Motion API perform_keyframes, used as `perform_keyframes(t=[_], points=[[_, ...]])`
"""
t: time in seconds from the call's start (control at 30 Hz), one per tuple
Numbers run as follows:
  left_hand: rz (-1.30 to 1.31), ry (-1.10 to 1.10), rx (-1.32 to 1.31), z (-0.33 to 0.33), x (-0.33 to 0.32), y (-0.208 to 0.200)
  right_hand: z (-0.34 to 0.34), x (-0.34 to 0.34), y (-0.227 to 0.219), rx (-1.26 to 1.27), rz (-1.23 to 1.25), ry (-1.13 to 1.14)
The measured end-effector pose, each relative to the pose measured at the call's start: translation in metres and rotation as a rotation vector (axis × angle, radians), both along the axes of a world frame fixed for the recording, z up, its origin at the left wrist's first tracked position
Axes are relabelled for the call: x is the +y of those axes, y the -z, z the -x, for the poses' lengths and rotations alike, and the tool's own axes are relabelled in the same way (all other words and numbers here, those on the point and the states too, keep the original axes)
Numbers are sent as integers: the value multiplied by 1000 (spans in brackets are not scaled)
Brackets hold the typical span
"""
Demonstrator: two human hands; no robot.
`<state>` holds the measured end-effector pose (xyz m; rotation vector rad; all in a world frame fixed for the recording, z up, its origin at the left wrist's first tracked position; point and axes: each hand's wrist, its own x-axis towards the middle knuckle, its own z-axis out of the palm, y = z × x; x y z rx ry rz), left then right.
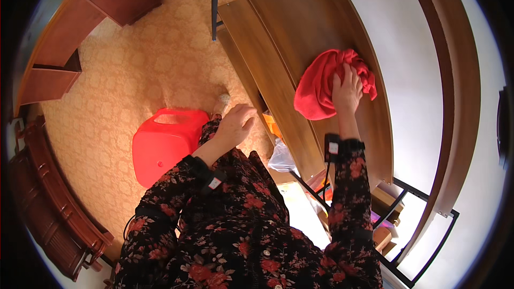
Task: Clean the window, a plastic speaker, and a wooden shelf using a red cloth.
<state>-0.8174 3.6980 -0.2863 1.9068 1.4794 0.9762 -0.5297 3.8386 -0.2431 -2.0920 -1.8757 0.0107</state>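
A crumpled red cloth (316,88) lies bunched on the top board of a brown wooden shelf unit (289,16). My right hand (348,91) presses down on the cloth, fingers bent into its folds near the board's wall-side edge. In front of the shelf's near edge, my left hand (235,124) hovers with its fingers loosely curled in; nothing shows in it, and its palm is turned from view. Both wrists carry black straps with small dark boxes.
A red plastic stool (163,147) stands on the patterned floor to my left. Below the boards are a clear plastic bag (281,156) and boxes (385,203) by a black metal frame (393,211). Dark wooden furniture (53,198) lines the left; a white wall (415,75) rises at right.
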Motion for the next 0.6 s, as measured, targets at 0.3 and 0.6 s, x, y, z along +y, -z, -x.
perform_keyframes(t=[0.3, 0.6], points=[[393, -206, 169, 120, 0, 28, -131, -147, 56, -60, 106, 378], [600, -283, 323, 163, -35, 109, -97, -122, 35, -51, 184, 777]])
